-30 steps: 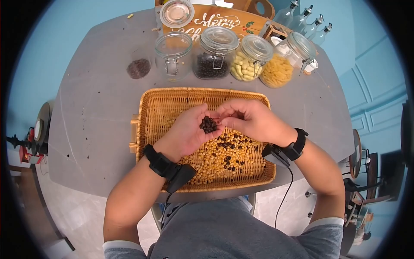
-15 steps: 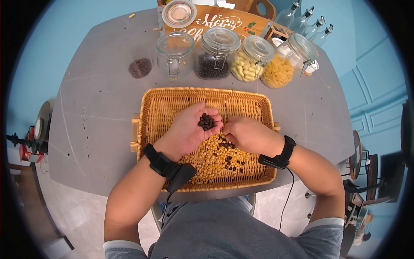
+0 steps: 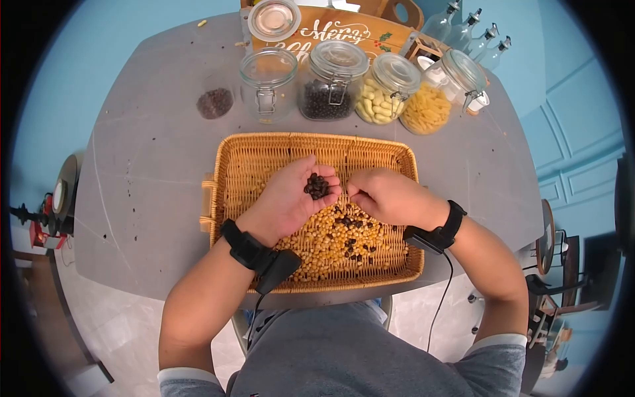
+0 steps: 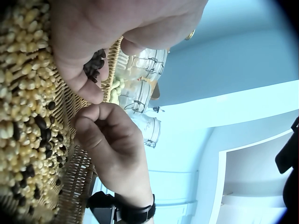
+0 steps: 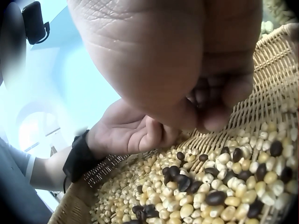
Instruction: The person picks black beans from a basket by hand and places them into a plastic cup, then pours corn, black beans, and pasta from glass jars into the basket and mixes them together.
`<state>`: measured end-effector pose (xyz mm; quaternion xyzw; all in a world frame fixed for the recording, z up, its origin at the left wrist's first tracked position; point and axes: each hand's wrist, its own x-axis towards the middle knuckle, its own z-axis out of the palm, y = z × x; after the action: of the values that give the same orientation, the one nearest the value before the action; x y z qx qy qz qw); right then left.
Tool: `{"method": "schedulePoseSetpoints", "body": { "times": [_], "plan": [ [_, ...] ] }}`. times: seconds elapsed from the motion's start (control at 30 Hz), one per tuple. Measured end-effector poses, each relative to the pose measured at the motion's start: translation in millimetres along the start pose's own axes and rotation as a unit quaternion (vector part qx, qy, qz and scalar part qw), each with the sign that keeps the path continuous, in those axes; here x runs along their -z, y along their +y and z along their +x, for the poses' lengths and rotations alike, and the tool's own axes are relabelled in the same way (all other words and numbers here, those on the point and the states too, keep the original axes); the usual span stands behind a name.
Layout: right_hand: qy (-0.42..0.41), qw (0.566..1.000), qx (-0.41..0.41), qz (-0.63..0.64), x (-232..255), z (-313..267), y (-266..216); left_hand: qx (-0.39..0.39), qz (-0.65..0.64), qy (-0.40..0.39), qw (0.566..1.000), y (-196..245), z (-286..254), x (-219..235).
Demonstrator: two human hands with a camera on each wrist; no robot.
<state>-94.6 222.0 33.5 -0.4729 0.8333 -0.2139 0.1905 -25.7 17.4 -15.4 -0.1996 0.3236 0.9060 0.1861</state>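
In the head view my left hand (image 3: 289, 198) is palm up over the wicker basket, its fingers cupped round a small pile of dark beans (image 3: 317, 186). The left wrist view shows these beans (image 4: 95, 66) between its palm and curled fingers. My right hand (image 3: 390, 197) is just to the right, close to the left fingertips, its fingers curled and thumb tip against the forefinger (image 4: 96, 112). No bean shows between those tips. Below both hands, yellow corn kernels (image 3: 321, 248) with dark beans (image 5: 216, 198) mixed in cover the near part of the basket (image 3: 261, 140).
Behind the basket stand an open glass jar (image 3: 266, 86), a jar of dark beans (image 3: 327, 99), a jar of pale peanut-shaped pieces (image 3: 378, 106) and a jar of pasta (image 3: 425, 109). A clear container with dark contents (image 3: 215, 104) is at left. Glass bottles (image 3: 463, 33) stand at the back right.
My right hand has drawn back from the left palm, dipped toward the kernels, then risen slightly and shifted right. The left hand with its beans has stayed nearly still.
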Motion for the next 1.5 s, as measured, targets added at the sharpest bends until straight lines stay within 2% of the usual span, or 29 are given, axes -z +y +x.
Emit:
{"method": "schedulePoseSetpoints", "body": {
  "times": [0.07, 0.17, 0.4, 0.5, 0.57, 0.63, 0.7, 0.83, 1.0, 1.07, 1.17, 1.23, 1.27, 1.33, 1.37, 1.43, 1.5],
  "plan": [
    [0.006, 0.997, 0.078, -0.012, -0.8, -0.4, 2.1, 0.0, 0.005, -0.002, 1.0, 0.0, 0.7, -0.1],
    [-0.008, 0.997, 0.049, -0.064, -9.3, -1.5, -2.3, 0.001, 0.01, 0.007, 1.0, 0.5, 0.3, -2.0],
    [0.005, 0.993, 0.068, -0.091, -8.9, 0.3, -3.0, -0.001, 0.004, 0.017, 1.0, 1.9, -2.1, -6.4],
    [0.025, 0.997, 0.069, -0.014, 12.7, -2.7, 5.2, -0.005, 0.005, 0.001, 1.0, 0.2, -2.0, -0.4],
    [0.003, 1.0, 0.001, 0.024, 26.1, -10.1, 5.3, 0.003, 0.005, -0.016, 1.0, 1.1, -0.7, -0.1],
    [-0.007, 0.999, 0.001, 0.031, 20.8, -19.7, 9.2, 0.001, 0.013, -0.005, 1.0, 1.1, -1.9, -4.5],
    [-0.011, 0.999, 0.052, 0.002, 16.6, -24.4, 7.8, -0.003, 0.017, 0.011, 1.0, 0.4, -1.4, -4.6],
    [-0.039, 0.998, 0.017, -0.047, 7.4, -26.8, 0.3, -0.003, 0.015, -0.003, 1.0, -1.9, 0.6, -0.3],
    [-0.001, 0.999, 0.035, -0.033, 9.1, -25.0, 7.9, -0.006, 0.027, 0.006, 1.0, -0.9, -0.5, -1.8],
    [0.015, 0.999, 0.041, -0.029, 13.4, -22.1, 8.6, 0.017, 0.03, -0.019, 0.999, 0.4, -1.2, -2.1],
    [0.042, 0.998, 0.024, 0.037, 24.5, -16.7, -11.2, 0.038, 0.028, -0.013, 0.999, 1.7, -5.6, -11.0],
    [0.032, 0.986, -0.013, 0.163, 30.4, -10.7, -32.1, 0.049, 0.02, -0.028, 0.998, 1.8, -8.9, -15.2],
    [0.034, 0.986, -0.015, 0.163, 28.7, -10.2, -32.9, 0.058, 0.008, -0.043, 0.997, 1.2, -8.8, -16.7],
    [0.091, 0.979, -0.001, 0.182, 23.8, -6.4, -33.2, 0.064, 0.01, -0.056, 0.996, -0.2, -6.1, -10.6],
    [0.088, 0.98, 0.001, 0.181, 23.6, -7.1, -28.5, 0.068, 0.012, -0.068, 0.995, -0.6, -4.6, -6.3],
    [0.007, 0.998, 0.047, 0.044, 22.3, -12.1, -14.3, 0.055, 0.027, -0.062, 0.996, -0.8, -1.5, 0.7],
    [0.007, 0.998, 0.066, 0.019, 8.7, -14.5, -10.6, 0.045, 0.045, -0.057, 0.996, -0.2, -0.9, 0.4]
  ]
}}
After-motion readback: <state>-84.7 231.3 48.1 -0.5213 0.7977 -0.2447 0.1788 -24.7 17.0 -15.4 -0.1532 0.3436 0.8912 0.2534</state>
